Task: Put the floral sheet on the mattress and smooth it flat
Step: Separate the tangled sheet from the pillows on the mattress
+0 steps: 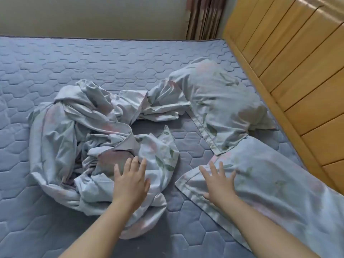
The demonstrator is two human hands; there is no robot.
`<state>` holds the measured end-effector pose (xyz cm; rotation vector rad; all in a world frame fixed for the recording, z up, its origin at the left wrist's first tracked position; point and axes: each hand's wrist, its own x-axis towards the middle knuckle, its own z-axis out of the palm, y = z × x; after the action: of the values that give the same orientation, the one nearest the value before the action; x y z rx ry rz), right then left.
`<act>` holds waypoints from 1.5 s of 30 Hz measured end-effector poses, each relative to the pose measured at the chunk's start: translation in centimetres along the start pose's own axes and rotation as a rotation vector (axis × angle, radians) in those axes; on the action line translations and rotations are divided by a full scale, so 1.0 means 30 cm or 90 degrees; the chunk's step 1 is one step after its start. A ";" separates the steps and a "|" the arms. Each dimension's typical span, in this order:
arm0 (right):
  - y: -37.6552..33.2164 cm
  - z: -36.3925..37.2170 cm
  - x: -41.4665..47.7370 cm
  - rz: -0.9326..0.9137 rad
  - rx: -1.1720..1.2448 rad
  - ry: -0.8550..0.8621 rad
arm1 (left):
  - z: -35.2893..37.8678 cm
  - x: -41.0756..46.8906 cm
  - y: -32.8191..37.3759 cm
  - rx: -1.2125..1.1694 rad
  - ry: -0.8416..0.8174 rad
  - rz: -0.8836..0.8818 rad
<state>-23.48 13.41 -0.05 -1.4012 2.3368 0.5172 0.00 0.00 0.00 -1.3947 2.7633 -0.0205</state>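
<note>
The floral sheet [74, 131], pale blue with pink flowers and green leaves, lies crumpled in a twisted heap in the middle of the blue quilted mattress [93, 58]. My left hand [131, 180] rests flat on the near part of the heap, fingers spread, holding nothing. My right hand [218, 180] lies flat with spread fingers on the corner of a pillow in matching floral fabric [270, 185].
A second matching pillow [223, 101] leans near the wooden headboard [290, 67] on the right. A wall and a striped curtain [202, 17] stand beyond the far mattress edge. Bare quilted mattress shows at the left and back.
</note>
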 end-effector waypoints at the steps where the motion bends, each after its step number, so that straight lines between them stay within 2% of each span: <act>1: 0.057 0.027 0.007 0.053 -0.033 -0.059 | 0.030 0.016 0.023 -0.014 -0.022 0.002; 4: 0.247 0.123 0.019 0.185 -0.050 -0.142 | 0.122 0.048 0.118 -0.017 -0.021 0.028; 6: 0.359 0.190 0.030 0.204 -0.049 -0.153 | 0.180 0.078 0.235 -0.049 -0.034 0.054; 10: 0.449 0.261 0.089 0.145 -0.014 -0.037 | 0.260 0.115 0.399 -0.068 -0.073 0.078; 14: 0.469 0.272 0.151 0.146 0.077 0.010 | 0.300 0.107 0.404 -0.030 -0.168 0.042; 19: 0.433 0.029 0.304 0.151 0.328 0.228 | 0.339 0.103 0.212 0.016 -0.214 -0.049; 23: 0.354 -0.286 0.484 0.148 0.463 0.450 | 0.286 0.118 0.120 0.046 -0.224 -0.114; 25: 0.297 -0.364 0.548 0.105 0.477 0.520 | 0.271 0.126 0.074 0.057 -0.235 -0.123; 27: 0.237 -0.350 0.594 0.026 0.429 0.443 | 0.247 0.128 0.037 0.043 -0.252 -0.122; 29: 0.175 -0.248 0.594 -0.002 0.370 0.255 | 0.238 0.129 0.003 -0.002 -0.240 -0.103; 30: 0.171 -0.181 0.566 0.031 0.358 0.197 | 0.240 0.130 0.003 -0.045 -0.212 -0.081; 33: 0.225 0.038 0.437 0.209 0.404 0.173 | 0.249 0.127 0.072 -0.288 -0.181 -0.046; 35: 0.274 0.167 0.350 0.333 0.493 0.105 | 0.268 0.136 0.162 -0.409 -0.245 -0.029; 38: 0.305 0.273 0.264 0.428 0.680 0.033 | 0.298 0.148 0.311 -0.555 -0.351 -0.070; 41: 0.290 0.325 0.190 0.479 0.860 0.038 | 0.324 0.151 0.413 -0.706 -0.442 -0.241; 43: 0.273 0.320 0.156 0.464 0.852 0.102 | 0.304 0.158 0.468 -0.788 -0.429 -0.261; 45: 0.239 0.257 0.136 0.424 0.796 0.199 | 0.238 0.165 0.507 -0.864 -0.356 -0.227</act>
<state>-30.72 17.23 -7.83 -0.1113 2.4599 -0.9587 -14.81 5.12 -7.79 -1.5696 1.8483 2.1064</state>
